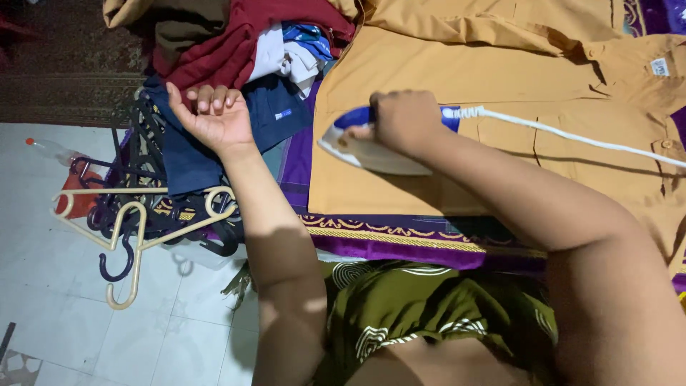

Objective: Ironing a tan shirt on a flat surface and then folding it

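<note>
My right hand (404, 119) grips the blue handle of a white clothes iron (361, 150), which rests flat on a mustard-coloured shirt (464, 71) spread over a purple cloth with a gold border (386, 236). The iron's white cord (572, 136) trails off to the right across the shirt. My left hand (211, 114) lies palm up with fingers curled on a dark blue garment (271, 107) at the edge of a clothes pile, holding nothing.
A heap of clothes, maroon (236, 43), white and blue, lies at the upper left. Several hangers, cream (128, 229) and dark, sit on the white tiled floor (57, 300) at left. A plastic bottle (50, 149) lies near them. A green patterned garment (400, 307) covers my lap.
</note>
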